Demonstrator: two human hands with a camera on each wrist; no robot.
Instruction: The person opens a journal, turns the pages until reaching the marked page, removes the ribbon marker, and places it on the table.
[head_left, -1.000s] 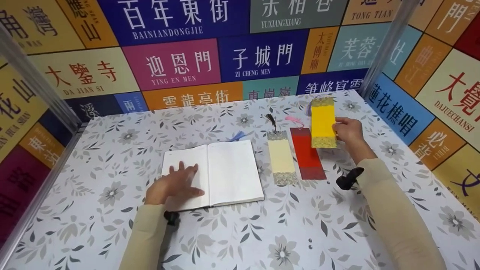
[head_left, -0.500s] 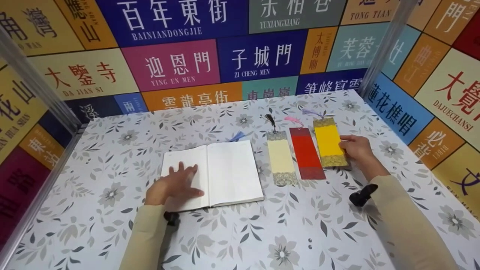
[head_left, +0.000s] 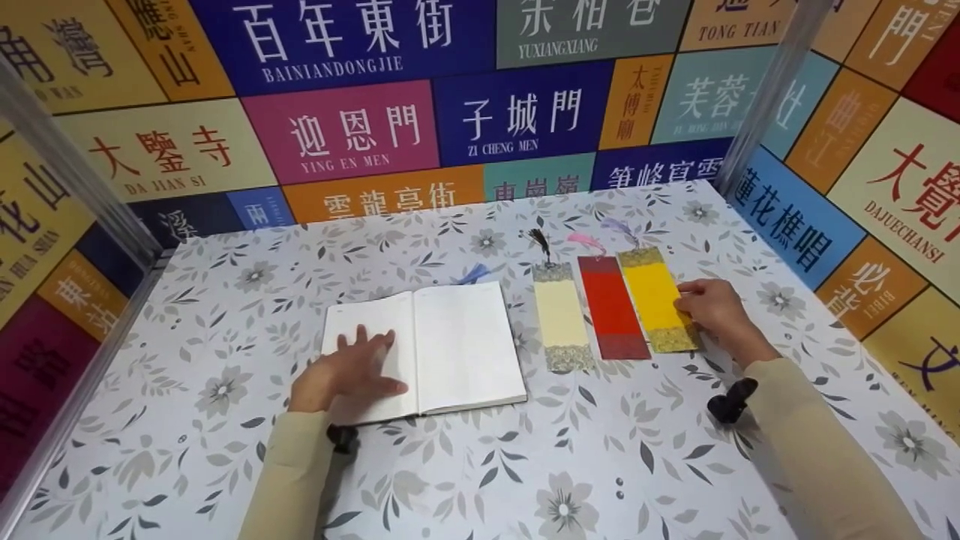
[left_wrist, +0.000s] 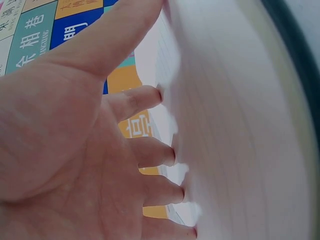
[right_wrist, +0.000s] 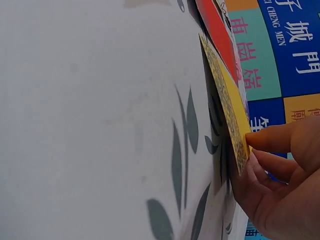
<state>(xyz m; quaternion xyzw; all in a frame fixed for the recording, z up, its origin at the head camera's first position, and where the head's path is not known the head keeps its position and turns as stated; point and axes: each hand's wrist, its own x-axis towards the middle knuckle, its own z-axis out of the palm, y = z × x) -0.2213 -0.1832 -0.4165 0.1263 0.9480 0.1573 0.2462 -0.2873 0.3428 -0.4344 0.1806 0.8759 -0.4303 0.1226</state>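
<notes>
An open book (head_left: 465, 345) with blank-looking pages lies on the table. Spread across its left page, my left hand (head_left: 356, 375) presses with the fingertips and thumb; the left wrist view shows those fingers (left_wrist: 150, 152) against the paper. My right hand (head_left: 716, 315) pinches the right edge of a yellow bookmark (head_left: 654, 296) between thumb and fingers. In the right wrist view its near end (right_wrist: 230, 110) is tilted a little above the cloth. To its left lie a red bookmark (head_left: 615, 307) with a pink tassel and a cream bookmark (head_left: 561, 315) with a black tassel.
A floral cloth (head_left: 566, 502) covers the table. A blue tassel (head_left: 474, 274) sticks out beyond the book's top edge. Panels with large lettering (head_left: 337, 127) stand behind the table and along both sides.
My right hand has brought the yellow bookmark down toward the near side, lining it up beside the red one. The left hand has stayed on the book.
</notes>
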